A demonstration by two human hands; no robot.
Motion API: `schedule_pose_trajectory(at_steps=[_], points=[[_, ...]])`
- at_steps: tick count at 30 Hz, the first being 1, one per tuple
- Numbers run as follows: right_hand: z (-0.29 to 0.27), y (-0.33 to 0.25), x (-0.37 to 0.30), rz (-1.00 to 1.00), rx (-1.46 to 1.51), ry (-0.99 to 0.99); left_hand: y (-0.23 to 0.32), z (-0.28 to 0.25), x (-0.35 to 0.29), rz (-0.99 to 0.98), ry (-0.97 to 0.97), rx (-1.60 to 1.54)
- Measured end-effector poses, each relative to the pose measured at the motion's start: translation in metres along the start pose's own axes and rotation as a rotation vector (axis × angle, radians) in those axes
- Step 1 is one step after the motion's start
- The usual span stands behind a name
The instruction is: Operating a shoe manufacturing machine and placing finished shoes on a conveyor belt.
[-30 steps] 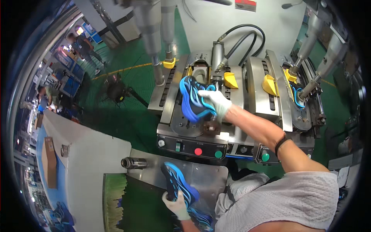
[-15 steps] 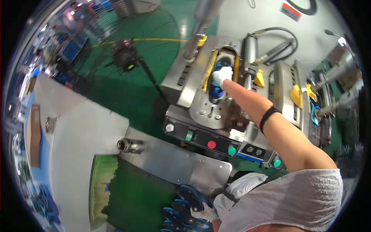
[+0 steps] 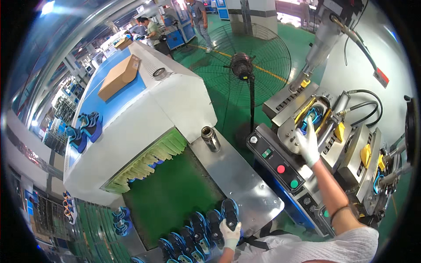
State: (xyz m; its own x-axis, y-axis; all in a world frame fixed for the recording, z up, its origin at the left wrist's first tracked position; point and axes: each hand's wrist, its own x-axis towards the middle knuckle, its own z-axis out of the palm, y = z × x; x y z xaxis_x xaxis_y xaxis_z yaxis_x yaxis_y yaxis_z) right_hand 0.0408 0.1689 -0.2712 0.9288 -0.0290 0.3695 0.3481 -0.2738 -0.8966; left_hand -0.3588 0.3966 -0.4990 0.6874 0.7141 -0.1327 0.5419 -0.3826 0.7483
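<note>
Right hand point(image 3: 308, 144) flat, fingers open, pressing blue shoe point(image 3: 312, 116) into press machine point(image 3: 302, 131). Left hand point(image 3: 230, 232) closed around next shoe point(image 3: 230, 212) on green belt point(image 3: 175, 197). Looks like loading step; next, careful lift.

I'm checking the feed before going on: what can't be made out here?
- Head view: the blue shoe in the press mould is mostly covered by the right hand.
- Left hand on a dark shoe; its grip is too small to tell.
- Distant people: blurred.
</note>
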Motion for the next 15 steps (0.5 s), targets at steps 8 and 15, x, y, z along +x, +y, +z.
schedule_pose_trajectory(at_steps=[8,15], points=[[-0.002,0.136,-0.188,0.123,-1.346,-0.536,-0.019,-0.112,0.145,0.243,-0.001,-0.184],[0.023,0.085,-0.231,0.096,-0.981,-0.39,-0.242,-0.198,0.315,0.074,0.331,0.017]])
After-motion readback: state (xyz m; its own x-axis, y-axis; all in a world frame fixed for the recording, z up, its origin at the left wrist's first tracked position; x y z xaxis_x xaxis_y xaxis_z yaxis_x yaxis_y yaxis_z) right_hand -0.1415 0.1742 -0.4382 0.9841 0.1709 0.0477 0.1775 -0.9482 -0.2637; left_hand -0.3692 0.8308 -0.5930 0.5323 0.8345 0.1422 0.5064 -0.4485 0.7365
